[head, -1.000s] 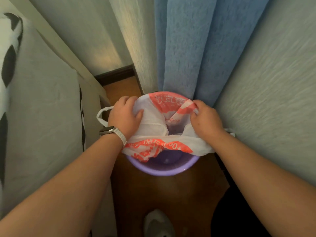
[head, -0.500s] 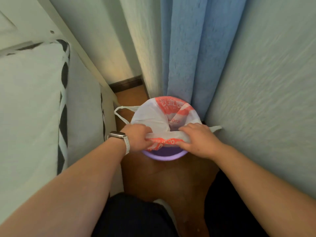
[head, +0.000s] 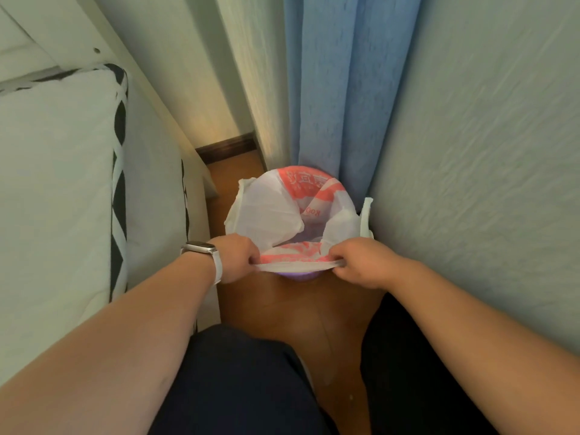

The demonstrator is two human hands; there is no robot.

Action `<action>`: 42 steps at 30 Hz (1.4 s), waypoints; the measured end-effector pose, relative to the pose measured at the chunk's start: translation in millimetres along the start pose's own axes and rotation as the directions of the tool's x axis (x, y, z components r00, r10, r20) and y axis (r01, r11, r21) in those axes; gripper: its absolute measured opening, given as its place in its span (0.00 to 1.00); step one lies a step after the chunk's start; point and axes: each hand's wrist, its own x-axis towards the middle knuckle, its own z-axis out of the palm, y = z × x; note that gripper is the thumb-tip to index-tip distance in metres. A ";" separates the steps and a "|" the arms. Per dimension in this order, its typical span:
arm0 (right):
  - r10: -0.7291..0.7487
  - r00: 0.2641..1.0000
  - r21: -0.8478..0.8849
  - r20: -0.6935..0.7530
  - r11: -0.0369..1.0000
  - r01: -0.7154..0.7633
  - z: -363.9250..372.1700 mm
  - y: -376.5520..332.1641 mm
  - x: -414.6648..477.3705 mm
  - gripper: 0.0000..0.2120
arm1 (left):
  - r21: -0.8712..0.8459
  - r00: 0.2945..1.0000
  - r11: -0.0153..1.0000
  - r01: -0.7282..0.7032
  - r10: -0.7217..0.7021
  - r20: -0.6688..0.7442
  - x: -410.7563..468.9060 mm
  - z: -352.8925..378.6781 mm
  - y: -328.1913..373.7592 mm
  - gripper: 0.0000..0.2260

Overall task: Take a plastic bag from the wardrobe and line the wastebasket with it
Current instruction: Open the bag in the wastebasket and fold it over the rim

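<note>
Both hands held the near edge of the bag (head: 266,215), fingers curled round it: left hand (head: 237,262) at the left end, right hand (head: 361,262) at the right end. The edge was stretched taut between them over the wastebasket's (head: 298,275) near rim. The bag was white with red print, spread open inside the wastebasket and covering its far rim. Only a purple strip of rim showed under the taut edge. One bag handle stuck up against the wall (head: 470,152) on the right. The wastebasket stood on the wood floor (head: 298,309) in a narrow gap, with the blue curtain (head: 329,89) just behind and the wall tight on the right. A bed (head: 56,183) with black-white edging crowded the left. Watch (head: 201,248) on left wrist. Dark trouser legs (head: 238,381) at the near floor edge.
</note>
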 end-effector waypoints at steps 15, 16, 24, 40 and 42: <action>0.110 0.980 -0.085 0.169 0.992 -0.097 23.9 15.7 29.4 0.08 | -0.043 0.992 0.998 0.051 -0.045 0.119 33.3 48.7 -17.9 0.10; 0.127 0.976 -0.082 0.174 0.990 -0.114 26.6 16.6 31.6 0.07 | -0.043 0.992 0.997 0.059 -0.054 0.113 35.2 51.0 -19.1 0.11; 0.173 0.965 -0.027 0.195 0.985 -0.171 16.6 16.5 22.0 0.04 | -0.039 0.993 0.994 0.104 -0.101 0.066 29.6 33.7 -10.5 0.11; 0.369 0.860 0.162 -0.353 0.929 -0.332 -5.9 -2.8 66.9 0.32 | -0.273 0.875 0.958 0.083 -0.201 -0.439 66.4 6.7 1.7 0.25; 0.389 0.849 0.237 -0.356 0.917 -0.321 1.3 3.5 76.5 0.35 | -0.324 0.867 0.937 0.126 -0.263 -0.423 77.1 11.7 -7.8 0.29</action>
